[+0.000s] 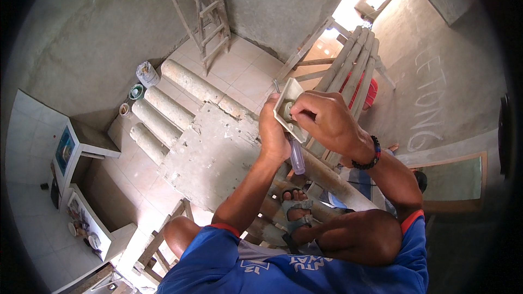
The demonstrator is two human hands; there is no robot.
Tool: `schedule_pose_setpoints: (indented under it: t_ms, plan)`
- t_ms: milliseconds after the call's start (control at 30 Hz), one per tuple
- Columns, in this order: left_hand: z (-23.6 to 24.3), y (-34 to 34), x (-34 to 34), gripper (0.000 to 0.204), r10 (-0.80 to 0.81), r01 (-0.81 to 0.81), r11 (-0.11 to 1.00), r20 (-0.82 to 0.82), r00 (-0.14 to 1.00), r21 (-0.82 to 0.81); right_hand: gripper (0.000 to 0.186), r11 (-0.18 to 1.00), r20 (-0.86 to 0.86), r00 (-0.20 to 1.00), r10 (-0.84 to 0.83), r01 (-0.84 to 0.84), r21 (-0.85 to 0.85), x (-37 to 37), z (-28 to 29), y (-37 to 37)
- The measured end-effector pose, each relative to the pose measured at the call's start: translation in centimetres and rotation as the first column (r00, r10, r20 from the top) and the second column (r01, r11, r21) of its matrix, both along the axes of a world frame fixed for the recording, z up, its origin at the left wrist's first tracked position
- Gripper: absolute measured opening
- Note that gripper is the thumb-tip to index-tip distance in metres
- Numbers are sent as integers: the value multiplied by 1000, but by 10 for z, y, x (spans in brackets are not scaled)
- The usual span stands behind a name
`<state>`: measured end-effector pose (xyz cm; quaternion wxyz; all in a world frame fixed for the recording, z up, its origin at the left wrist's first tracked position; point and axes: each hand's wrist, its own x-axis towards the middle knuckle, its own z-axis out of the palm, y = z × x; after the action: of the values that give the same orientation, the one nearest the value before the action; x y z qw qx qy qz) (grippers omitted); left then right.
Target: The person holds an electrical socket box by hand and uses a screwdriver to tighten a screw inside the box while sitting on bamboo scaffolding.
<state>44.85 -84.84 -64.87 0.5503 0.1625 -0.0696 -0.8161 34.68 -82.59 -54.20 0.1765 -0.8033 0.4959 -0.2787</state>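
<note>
Up near centre, my left hand (274,130) grips a pale box (287,110); my right hand (321,117) pinches into it. Below hangs a clear tube (297,156); open floor (239,73) lies far left.

We look straight down from the head, close over the hands (305,122), tiled floor (239,73) far below, walls bending around the rim.

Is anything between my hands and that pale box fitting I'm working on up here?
No. Both hands are already on it: the left hand grips the pale box fitting from the side, and the right hand covers its front, fingers pressed on it. A clear tube hangs below it, out of the way.
</note>
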Motion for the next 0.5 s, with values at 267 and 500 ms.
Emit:
schedule_pose_setpoints:
  t_ms: [267, 500]
  plan:
    - [-3, -1, 2, 28, 47, -42, 997, 79, 996, -67, 19, 998, -20, 1000, -21, 19, -63, 4, -4, 6]
    - [7, 1, 4, 20, 214, -186, 968, 165, 963, -171, 25, 993, 80, 995, -67, 75, -93, 7, -7, 10]
